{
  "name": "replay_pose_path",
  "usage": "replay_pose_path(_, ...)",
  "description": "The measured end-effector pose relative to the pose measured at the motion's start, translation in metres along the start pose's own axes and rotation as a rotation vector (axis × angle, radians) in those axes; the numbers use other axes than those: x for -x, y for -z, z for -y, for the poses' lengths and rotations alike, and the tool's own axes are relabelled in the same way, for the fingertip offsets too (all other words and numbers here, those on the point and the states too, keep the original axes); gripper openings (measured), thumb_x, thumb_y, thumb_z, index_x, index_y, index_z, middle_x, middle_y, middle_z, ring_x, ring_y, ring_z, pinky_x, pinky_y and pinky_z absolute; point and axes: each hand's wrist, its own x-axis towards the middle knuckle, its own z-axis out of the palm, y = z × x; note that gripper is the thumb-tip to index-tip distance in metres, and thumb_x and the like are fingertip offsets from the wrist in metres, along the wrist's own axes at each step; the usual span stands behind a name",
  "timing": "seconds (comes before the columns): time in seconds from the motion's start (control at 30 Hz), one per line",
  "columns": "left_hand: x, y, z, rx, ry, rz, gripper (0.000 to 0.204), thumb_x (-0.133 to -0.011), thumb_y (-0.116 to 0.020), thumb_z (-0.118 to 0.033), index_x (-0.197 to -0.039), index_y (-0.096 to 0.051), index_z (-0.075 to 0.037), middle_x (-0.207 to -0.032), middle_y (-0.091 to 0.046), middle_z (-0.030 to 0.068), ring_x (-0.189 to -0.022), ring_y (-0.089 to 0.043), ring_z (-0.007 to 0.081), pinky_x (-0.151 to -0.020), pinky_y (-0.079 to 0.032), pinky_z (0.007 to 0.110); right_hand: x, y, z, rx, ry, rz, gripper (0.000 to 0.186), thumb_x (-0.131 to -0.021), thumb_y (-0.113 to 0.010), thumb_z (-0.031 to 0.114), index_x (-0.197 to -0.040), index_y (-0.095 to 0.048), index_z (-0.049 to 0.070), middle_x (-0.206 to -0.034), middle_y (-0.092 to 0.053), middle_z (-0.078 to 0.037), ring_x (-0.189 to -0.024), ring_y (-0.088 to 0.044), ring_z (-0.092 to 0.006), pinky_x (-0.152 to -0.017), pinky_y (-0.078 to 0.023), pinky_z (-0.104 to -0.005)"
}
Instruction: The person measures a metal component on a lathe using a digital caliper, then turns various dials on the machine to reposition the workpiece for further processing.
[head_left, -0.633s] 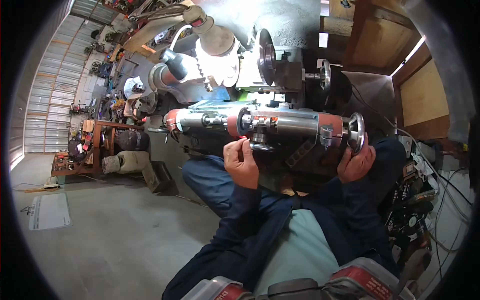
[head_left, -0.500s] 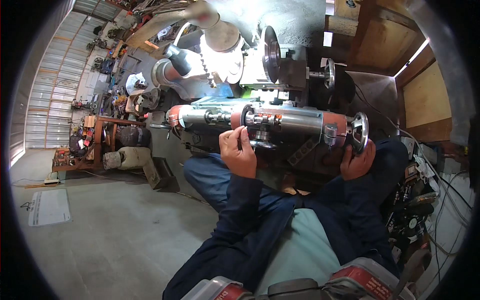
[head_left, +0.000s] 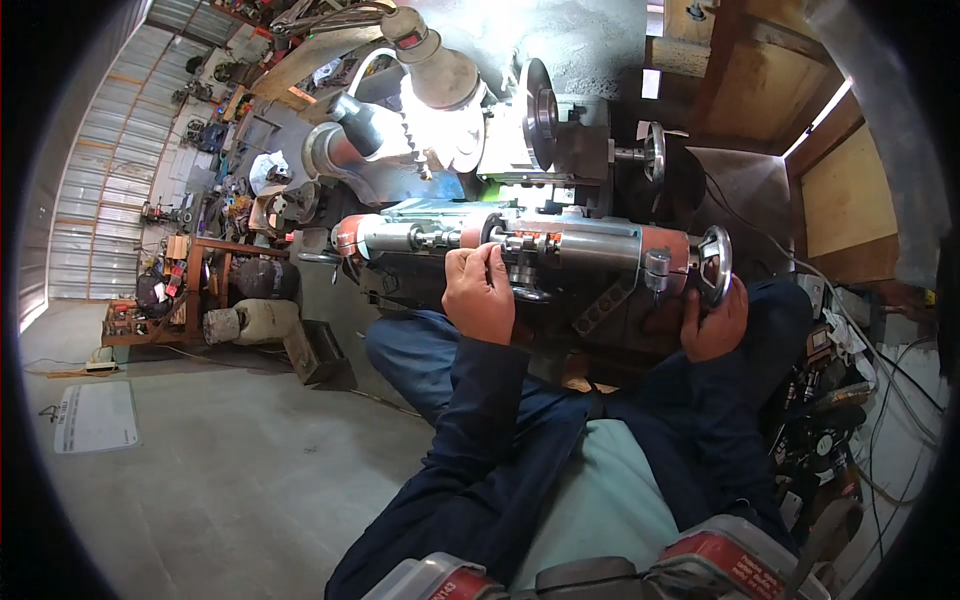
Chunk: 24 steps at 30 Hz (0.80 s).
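In front of me lies a long metal machine assembly with a steel cylinder [head_left: 602, 246] and reddish end housings [head_left: 664, 250]. My right hand [head_left: 716, 322] is closed on the lower rim of the chrome handwheel [head_left: 716, 266] at its right end. My left hand [head_left: 480, 295] is raised to the middle of the assembly, just below a reddish-brown collar [head_left: 474, 233] and the bright metal fittings [head_left: 530, 243]. Its thumb and fingertips are pinched together at the shaft there. Whatever they hold, if anything, is too small to make out.
Behind stands a grinding-type machine with a dark disc [head_left: 540, 112] and a second handwheel [head_left: 654, 152], under glaring light. A metal box [head_left: 312, 350] and a cluttered rack [head_left: 195, 290] are at the left. Tools and cables [head_left: 830, 430] crowd the right side.
My left hand has risen slightly, its fingertips now closer to the shaft beside the collar. My right hand stays on the handwheel with hardly any shift.
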Motion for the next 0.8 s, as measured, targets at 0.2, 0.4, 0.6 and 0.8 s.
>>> replay_pose_path(0.2, -0.021, 0.011, 0.002, -0.235, -0.349, 0.108, 0.001, -0.086, -0.070, -0.012, -0.085, -0.071, -0.012, -0.088, -0.062, 0.0032, -0.079, -0.063, 0.0243, -0.070, -0.047, 0.038, -0.059, 0.050, 0.028, -0.534, -0.275, 0.170, 0.058, -0.095, -0.055, 0.019, -0.145, -0.039, -0.005, -0.128, -0.059, -0.029, -0.109, -0.064, -0.0419, -0.091, -0.051, -0.0431)
replay_pose_path(0.4, -0.020, 0.009, 0.004, -0.172, -0.300, 0.112, 0.003, -0.079, -0.073, -0.009, -0.081, -0.071, -0.011, -0.087, -0.061, 0.0027, -0.083, -0.063, 0.0222, -0.073, -0.047, 0.038, -0.073, 0.038, 0.032, -0.305, -0.170, 0.234, 0.044, -0.100, -0.048, 0.017, -0.142, -0.045, 0.004, -0.134, -0.057, -0.024, -0.109, -0.063, -0.0443, -0.089, -0.052, -0.0461)
replay_pose_path(0.6, -0.014, 0.005, 0.001, -0.021, -0.049, 0.133, 0.011, -0.076, -0.077, -0.006, -0.085, -0.072, -0.008, -0.085, -0.062, 0.0086, -0.069, -0.062, 0.0292, -0.061, -0.051, 0.040, -0.065, 0.035, 0.033, -0.312, -0.195, 0.186, 0.045, -0.100, -0.048, 0.018, -0.143, -0.043, 0.004, -0.133, -0.058, -0.024, -0.109, -0.063, -0.0437, -0.090, -0.053, -0.0450)
replay_pose_path(0.8, 0.026, -0.021, -0.012, 0.417, 0.391, 0.011, 0.009, -0.092, -0.070, -0.009, -0.090, -0.069, 0.000, -0.079, -0.058, 0.0044, -0.066, -0.061, 0.0168, -0.066, -0.055, 0.034, -0.039, 0.014, 0.026, -0.379, -0.180, 0.006, 0.048, -0.100, -0.049, 0.019, -0.144, -0.042, 0.002, -0.133, -0.058, -0.026, -0.113, -0.063, -0.0434, -0.092, -0.053, -0.0441)
